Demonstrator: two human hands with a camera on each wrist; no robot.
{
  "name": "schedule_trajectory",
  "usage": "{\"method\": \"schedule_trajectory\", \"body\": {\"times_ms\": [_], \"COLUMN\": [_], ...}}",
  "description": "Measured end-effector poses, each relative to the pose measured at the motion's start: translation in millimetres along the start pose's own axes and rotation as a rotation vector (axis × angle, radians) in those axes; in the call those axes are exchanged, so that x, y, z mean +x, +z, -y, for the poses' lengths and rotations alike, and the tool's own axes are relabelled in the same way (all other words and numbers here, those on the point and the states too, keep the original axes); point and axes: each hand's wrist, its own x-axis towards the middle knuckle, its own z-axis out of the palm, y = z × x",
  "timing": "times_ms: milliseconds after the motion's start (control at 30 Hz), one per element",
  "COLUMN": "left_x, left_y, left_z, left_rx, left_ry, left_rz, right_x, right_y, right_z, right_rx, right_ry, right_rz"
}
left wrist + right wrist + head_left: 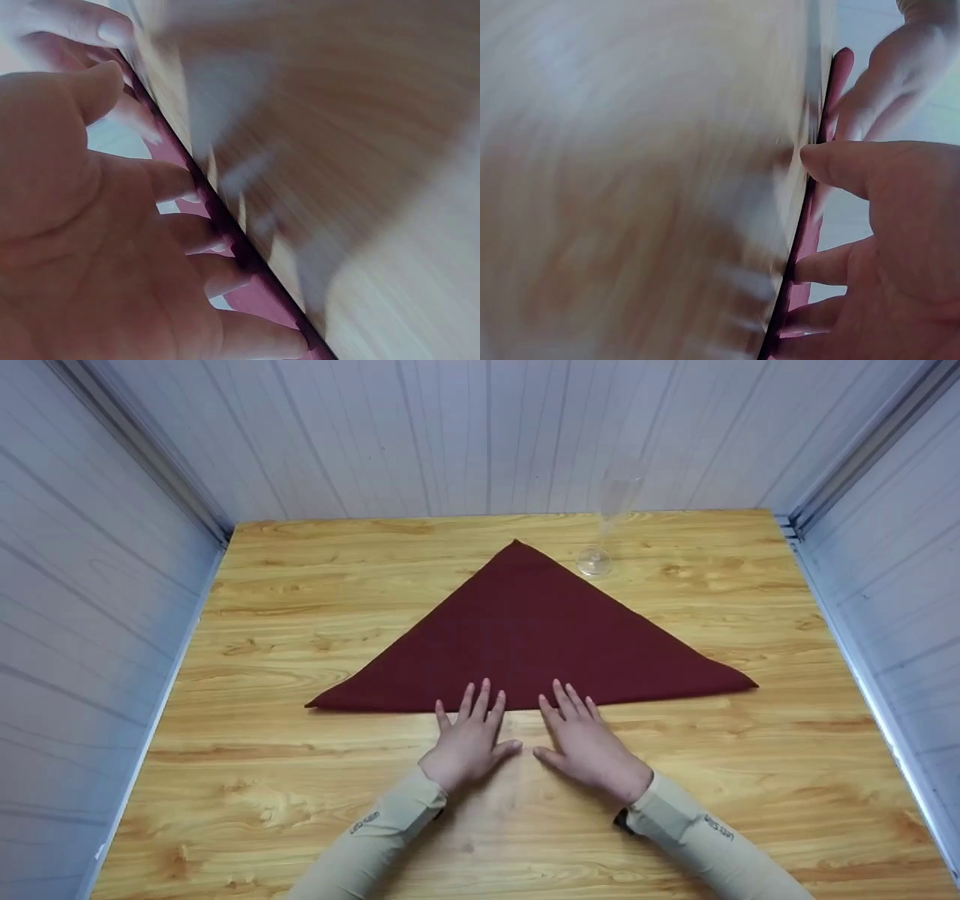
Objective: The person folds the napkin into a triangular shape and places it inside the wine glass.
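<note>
Cloth (pixel 517 637) of dark red lies in a broad triangle at the centre of the frame, its peak pointing to the upper middle and its long edge running across just below the centre. The left hand (pixel 469 742), at lower centre, is spread, fingers straight and parted, tips laid over that long edge; it grips nothing. The right hand (pixel 592 750), a little right of it, lies much the same way, fingers extended and less widely parted, tips on the same edge, with nothing in its grasp. Both thumbs point inward over the bare table (pixel 262 795), apart from each other. The wrist views show the fingertips along the cloth's dark edge. Pale beige sleeves come in from the bottom of the frame, and each bears dark lettering: on the right sleeve (pixel 712 840) it looks like "Let's Slim", while that on the left sleeve (pixel 375 832) is too small to read surely. Something black shows under the cuff at each wrist. A clear stemmed glass (pixel 619 499) stands upright at upper right, near the cloth's sloping right side. Pale panelled walls (pixel 450 442) with grey streaks enclose the wood-grained tabletop at left, back and right.
</note>
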Motion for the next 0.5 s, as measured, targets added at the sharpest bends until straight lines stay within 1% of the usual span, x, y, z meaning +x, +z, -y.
{"method": "schedule_trajectory", "body": {"times_ms": [167, 300, 500], "left_x": [-9.1, -18.2, -30.0], "left_y": [-0.7, -2.8, -5.6], "left_z": [17.7, 33.2, 60.8], "left_rx": [-0.031, -0.054, -0.063], "left_ry": [-0.037, -0.080, -0.150], "left_rz": [-0.027, -0.050, -0.079], "right_x": [-8, -15, -28], "right_y": [-3.3, -5.9, -9.2], "right_z": [-14, -28, -54], "right_rx": [0.042, 0.078, 0.128], "right_ry": [0.023, 0.032, 0.076], "right_rz": [-0.009, -0.031, -0.060]}}
